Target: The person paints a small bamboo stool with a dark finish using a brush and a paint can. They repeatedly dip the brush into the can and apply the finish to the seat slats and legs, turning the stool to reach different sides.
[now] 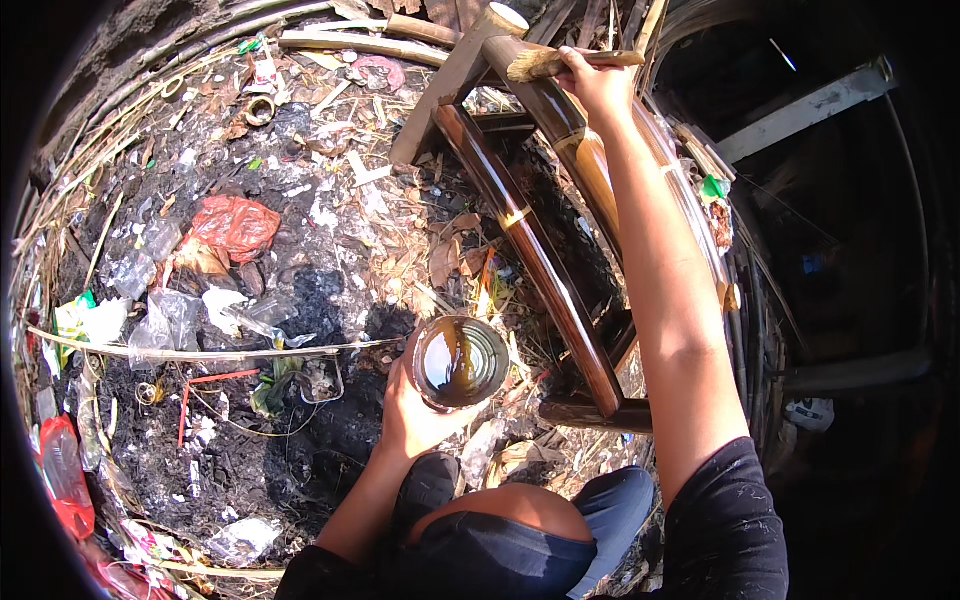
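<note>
My left hand (415, 418) is wrapped round a round open can (494, 366) with some amber-brown liquid inside, held low in front of my knee. My right hand (598, 88) grips a paintbrush (538, 66), its pale bristles pointing left. The bristles lie over the upper end of a thick bamboo pole (580, 150); I cannot tell whether they touch it. That pole belongs to a bamboo frame standing at the right. A glossy dark brown bamboo rail (535, 255) of the frame slants down toward my knees. My right forearm hides part of the frame.
Dark littered ground spreads on the left, with a red plastic bag (235, 227), clear plastic scraps (168, 325) and wood chips. A thin bamboo strip (220, 354) runs toward the can. Cut bamboo lengths (365, 44) lie at the back. A pale beam (808, 112) crosses the shadowed right side.
</note>
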Tool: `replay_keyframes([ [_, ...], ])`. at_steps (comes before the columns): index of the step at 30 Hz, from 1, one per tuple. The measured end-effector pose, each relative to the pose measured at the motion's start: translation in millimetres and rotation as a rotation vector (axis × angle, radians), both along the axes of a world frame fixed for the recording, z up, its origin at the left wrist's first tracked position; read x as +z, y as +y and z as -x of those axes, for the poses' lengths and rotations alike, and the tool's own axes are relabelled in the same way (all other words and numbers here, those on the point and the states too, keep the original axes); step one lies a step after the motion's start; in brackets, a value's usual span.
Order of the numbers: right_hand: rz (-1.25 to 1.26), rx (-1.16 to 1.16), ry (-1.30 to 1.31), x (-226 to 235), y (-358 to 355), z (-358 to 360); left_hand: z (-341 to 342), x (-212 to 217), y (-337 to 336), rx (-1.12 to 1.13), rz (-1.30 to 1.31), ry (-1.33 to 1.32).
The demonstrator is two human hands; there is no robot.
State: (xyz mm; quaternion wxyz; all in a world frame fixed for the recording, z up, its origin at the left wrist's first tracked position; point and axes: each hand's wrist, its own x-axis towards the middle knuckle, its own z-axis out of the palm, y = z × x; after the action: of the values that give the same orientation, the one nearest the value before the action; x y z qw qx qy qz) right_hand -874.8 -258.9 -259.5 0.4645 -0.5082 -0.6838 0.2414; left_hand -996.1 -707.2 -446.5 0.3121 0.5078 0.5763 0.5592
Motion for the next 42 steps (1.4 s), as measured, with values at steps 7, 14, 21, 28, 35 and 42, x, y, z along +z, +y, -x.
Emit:
replay_keyframes([
  [7,0.160,-0.102,-0.810,63.5,-38.4,47.0,26.9,-3.2,-19.9,0.058,0.001,-0.015],
  [14,0.047,-0.195,-0.481,31.2,-34.5,53.0,28.5,3.9,-20.2,0.035,0.057,0.022],
  [21,0.212,-0.156,-0.430,50.3,-101.0,-68.2,30.0,-1.2,-6.7,0.016,0.016,-0.035],
  [28,0.216,-0.156,-0.214,18.5,-183.7,-132.8,16.2,-25.6,-2.8,-0.032,0.134,-0.291],
  [35,0.351,-0.667,-0.633,30.6,-350.8,-245.2,-2.6,-9.4,0.1,-0.105,0.115,-0.293],
  [42,0.233,-0.405,-0.308,13.6,-334.0,-231.0,-15.7,-0.8,-5.9,-0.168,0.122,-0.290],
])
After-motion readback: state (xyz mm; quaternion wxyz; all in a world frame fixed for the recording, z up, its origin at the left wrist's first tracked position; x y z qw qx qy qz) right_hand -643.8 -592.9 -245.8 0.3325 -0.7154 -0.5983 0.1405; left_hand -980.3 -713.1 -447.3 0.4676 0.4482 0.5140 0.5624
